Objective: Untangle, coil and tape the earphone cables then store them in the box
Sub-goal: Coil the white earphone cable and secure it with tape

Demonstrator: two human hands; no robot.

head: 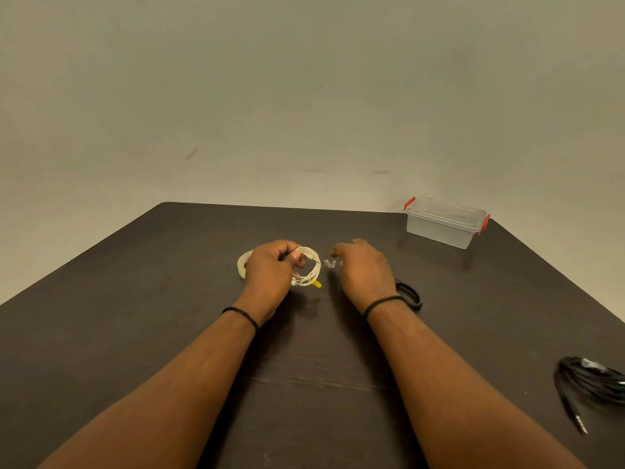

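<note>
My left hand (270, 270) grips a coiled white earphone cable (309, 270) just above the dark table (169, 299); a yellow tab sticks out at the coil's lower edge. A roll of pale tape (242, 262) lies partly hidden behind that hand. My right hand (363, 269) hovers to the right of the coil with fingers loosely curled, and a small white scrap (329, 264) sits just under its fingertips; whether it touches the scrap I cannot tell. A clear plastic box (443, 223) with red latches and its lid on stands at the far right corner.
Black-handled scissors (411, 294) lie right behind my right wrist. A coiled black earphone cable (595, 380) with its jack plug pointing toward me rests at the table's right edge. A plain wall rises behind the table.
</note>
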